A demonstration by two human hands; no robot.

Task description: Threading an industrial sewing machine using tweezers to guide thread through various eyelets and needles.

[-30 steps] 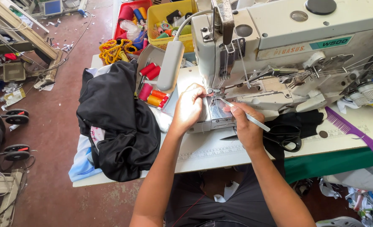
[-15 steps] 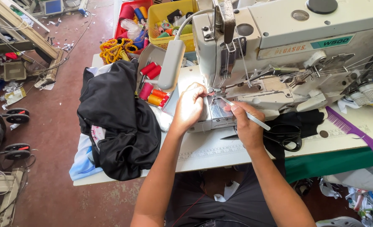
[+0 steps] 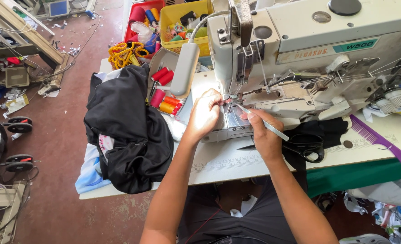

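1. The left hand (image 3: 206, 113) is pinched at the needle area of the sewing machine (image 3: 309, 58), its fingertips closed together right at the presser foot; whether a thread sits between them is too fine to tell.
2. The right hand (image 3: 263, 135) grips a slim pair of metal tweezers (image 3: 263, 123) between thumb and fingers, pen-style.
3. The tweezers lie just ahead of the right hand and immediately right of the left fingertips. Their long axis runs on a diagonal: the tip points up and left toward the needle, the blunt end trails down and right past the right hand's knuckles.
4. To do this fine work well, I judge both wrists should stay braced on the machine bed, the tweezers kept low along their diagonal so the tip meets the needle area squarely, and the left pinch kept steady close by.
5. Just right of the right hand lie black scissors (image 3: 300, 147) on dark cloth, with a purple comb (image 3: 381, 140) further out on the counter (image 3: 236, 162).
6. Left of the left hand sit thread spools (image 3: 164, 97) and a heap of black fabric (image 3: 128, 131).
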